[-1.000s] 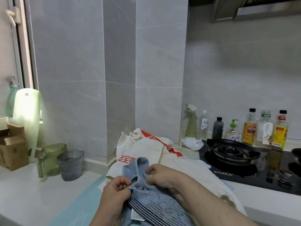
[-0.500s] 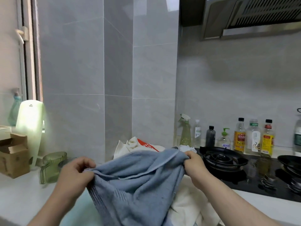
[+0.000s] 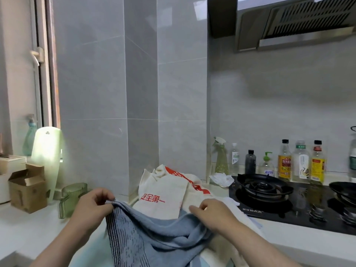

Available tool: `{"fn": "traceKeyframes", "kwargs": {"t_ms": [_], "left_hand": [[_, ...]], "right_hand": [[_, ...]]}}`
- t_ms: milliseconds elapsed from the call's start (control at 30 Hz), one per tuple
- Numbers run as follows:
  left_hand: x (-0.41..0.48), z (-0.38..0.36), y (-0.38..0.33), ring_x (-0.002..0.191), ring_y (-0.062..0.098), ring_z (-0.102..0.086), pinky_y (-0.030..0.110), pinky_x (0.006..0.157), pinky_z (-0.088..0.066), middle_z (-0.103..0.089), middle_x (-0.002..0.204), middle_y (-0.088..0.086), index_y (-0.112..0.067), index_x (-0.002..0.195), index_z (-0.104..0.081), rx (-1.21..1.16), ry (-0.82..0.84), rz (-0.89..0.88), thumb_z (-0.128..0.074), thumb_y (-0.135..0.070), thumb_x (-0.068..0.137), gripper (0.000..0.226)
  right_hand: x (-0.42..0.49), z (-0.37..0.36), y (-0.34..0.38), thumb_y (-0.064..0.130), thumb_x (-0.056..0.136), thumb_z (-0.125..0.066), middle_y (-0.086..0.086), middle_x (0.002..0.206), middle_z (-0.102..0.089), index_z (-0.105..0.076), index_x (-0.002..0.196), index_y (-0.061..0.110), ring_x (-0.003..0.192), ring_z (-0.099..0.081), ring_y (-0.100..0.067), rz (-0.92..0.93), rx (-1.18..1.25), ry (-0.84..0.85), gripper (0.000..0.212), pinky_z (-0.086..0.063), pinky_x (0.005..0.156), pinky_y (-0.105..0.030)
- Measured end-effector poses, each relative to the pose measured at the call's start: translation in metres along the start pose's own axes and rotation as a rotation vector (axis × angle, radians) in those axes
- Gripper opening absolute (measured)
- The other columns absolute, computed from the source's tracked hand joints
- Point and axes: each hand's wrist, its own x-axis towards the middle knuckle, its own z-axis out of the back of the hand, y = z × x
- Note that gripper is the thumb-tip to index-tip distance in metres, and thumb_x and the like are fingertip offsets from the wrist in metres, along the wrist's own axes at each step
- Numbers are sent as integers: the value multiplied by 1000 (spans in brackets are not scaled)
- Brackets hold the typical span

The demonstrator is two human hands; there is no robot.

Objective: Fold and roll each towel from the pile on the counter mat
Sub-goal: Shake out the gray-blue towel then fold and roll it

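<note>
A blue towel (image 3: 154, 236) with a dark striped band hangs spread between my two hands above the counter. My left hand (image 3: 92, 207) pinches its top left corner. My right hand (image 3: 213, 214) grips the towel's top edge on the right. Behind the towel lies the pile of cream towels (image 3: 165, 191) with red print, against the tiled wall. A pale blue counter mat (image 3: 92, 255) shows at the bottom, mostly hidden by the towel and my arms.
A black gas hob (image 3: 269, 199) with a burner stands to the right, with several bottles (image 3: 285, 160) along the wall behind it. A crumpled white tissue (image 3: 221, 179) lies by the hob. A green jug (image 3: 71, 199), a cardboard box (image 3: 27, 189) and a pale green lamp (image 3: 48, 160) stand on the left.
The towel was bunched in both hands, then lifted and pulled wide. Now my hands are lower and closer together, and the towel's top edge sags between them.
</note>
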Motion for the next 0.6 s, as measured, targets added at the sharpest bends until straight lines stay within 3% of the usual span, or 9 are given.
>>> {"fn": "traceKeyframes", "kwargs": {"t_ms": [67, 133, 200, 267, 400, 500, 600], "left_hand": [[-2, 1, -2, 57, 20, -48, 27, 54, -33, -59, 61, 9, 3, 73, -60, 1, 27, -1, -54, 24, 76, 22], [-4, 4, -6, 60, 20, -52, 28, 57, -38, -62, 62, 9, 3, 73, -62, 2, 57, -6, -59, 23, 76, 21], [-5, 9, -9, 62, 20, -54, 28, 57, -41, -64, 65, 11, 4, 73, -63, 19, 67, -8, -62, 22, 77, 18], [-5, 15, -13, 62, 20, -53, 26, 56, -40, -64, 64, 11, 3, 73, -64, 52, 57, -17, -63, 21, 77, 18], [5, 26, -23, 64, 22, -56, 29, 62, -41, -65, 63, 8, 0, 70, -65, 149, 9, -53, -62, 19, 76, 21], [13, 32, -36, 66, 23, -60, 32, 65, -46, -68, 65, 9, -4, 68, -67, 216, 10, -92, -63, 18, 75, 24], [18, 33, -57, 65, 22, -58, 33, 65, -46, -67, 67, 14, -3, 67, -66, 267, 32, -148, -59, 20, 74, 26]], "right_hand": [[0, -11, 3, 52, 76, -57, 0, 89, -68, -65, 84, 19, 79, -60, -18, -71, -102, 129, 34, -49, 70, -30], [0, -17, 2, 25, 75, -57, -2, 99, -65, -64, 90, 19, 91, -60, -20, -60, -169, 182, 18, -47, 72, -30], [1, -15, -4, 10, 72, -51, -1, 104, -63, -66, 92, 21, 96, -59, -20, -19, -155, 209, 28, -48, 78, -28], [4, -4, -7, 9, 67, -48, 5, 98, -64, -65, 83, 28, 90, -59, -14, -12, -106, 180, 30, -52, 77, -27], [15, 38, -4, 4, 69, -45, 5, 73, -60, -56, 67, 21, 70, -53, -12, -75, 103, 23, 21, -46, 61, -28], [16, 78, 4, -1, 73, -46, -1, 75, -58, -56, 71, 17, 69, -51, -17, -40, 128, -21, 21, -44, 54, -28], [11, 114, 17, -10, 76, -41, -4, 71, -49, -48, 73, 16, 57, -40, -16, 64, 206, 41, 27, -32, 42, -22]]}}
